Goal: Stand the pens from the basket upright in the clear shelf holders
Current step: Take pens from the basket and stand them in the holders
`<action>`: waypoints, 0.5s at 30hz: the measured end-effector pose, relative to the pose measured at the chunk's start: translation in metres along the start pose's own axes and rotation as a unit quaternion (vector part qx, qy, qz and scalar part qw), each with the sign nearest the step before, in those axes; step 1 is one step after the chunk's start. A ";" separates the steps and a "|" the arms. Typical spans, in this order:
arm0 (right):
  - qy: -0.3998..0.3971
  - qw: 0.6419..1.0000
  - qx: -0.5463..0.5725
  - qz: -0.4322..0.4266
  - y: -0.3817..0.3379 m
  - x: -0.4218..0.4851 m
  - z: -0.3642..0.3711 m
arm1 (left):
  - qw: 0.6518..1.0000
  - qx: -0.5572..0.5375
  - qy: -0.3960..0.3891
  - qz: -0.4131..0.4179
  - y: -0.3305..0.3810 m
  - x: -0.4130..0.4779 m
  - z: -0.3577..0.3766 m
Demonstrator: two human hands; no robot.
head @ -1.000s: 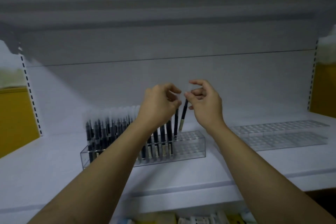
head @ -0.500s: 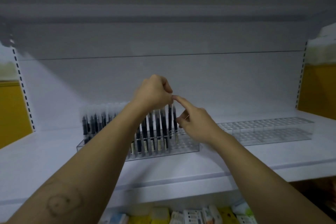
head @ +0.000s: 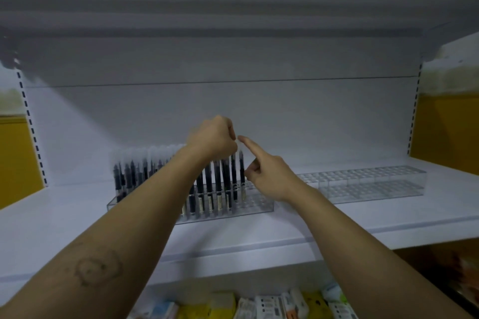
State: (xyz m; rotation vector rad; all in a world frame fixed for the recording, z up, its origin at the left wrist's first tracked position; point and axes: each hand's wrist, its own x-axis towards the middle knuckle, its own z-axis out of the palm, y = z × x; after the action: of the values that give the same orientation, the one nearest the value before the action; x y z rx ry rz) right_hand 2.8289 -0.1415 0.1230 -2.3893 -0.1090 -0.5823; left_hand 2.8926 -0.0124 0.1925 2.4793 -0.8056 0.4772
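Observation:
Several dark pens (head: 234, 176) stand upright in a clear holder (head: 259, 206) on the white shelf (head: 77, 225). My left hand (head: 213, 137) is curled in a fist right above the holder's middle. A few pens run up into its underside, where their tops are hidden. My right hand (head: 267, 176) hovers just right of the last standing pen. Its index finger points up and left toward my left fist, its other fingers are curled, and it holds nothing. The basket is not in view.
A second, empty clear holder (head: 363, 181) lies on the shelf to the right. The shelf back wall is close behind. Yellow side panels (head: 445, 132) flank the bay. Packaged goods (head: 272, 305) fill the lower shelf below the shelf edge.
One second ago my right hand pinched a tilted pen beside my left fist. That pen now stands in the holder, and my right hand has let go with its index finger stretched out.

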 end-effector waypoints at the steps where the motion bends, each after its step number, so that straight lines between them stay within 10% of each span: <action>1: -0.004 1.000 0.004 0.002 -0.001 -0.001 -0.001 | 1.000 0.014 0.002 0.003 0.001 -0.002 -0.003; 15: 0.060 0.992 -0.110 -0.008 -0.015 -0.048 -0.012 | 0.991 0.063 0.073 0.096 -0.003 -0.087 -0.014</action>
State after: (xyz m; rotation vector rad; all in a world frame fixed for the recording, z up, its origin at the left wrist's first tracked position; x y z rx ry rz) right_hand 2.7779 -0.1338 0.1192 -2.5597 -0.0118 -0.7807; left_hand 2.8249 0.0366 0.1632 2.4561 -0.9869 0.7900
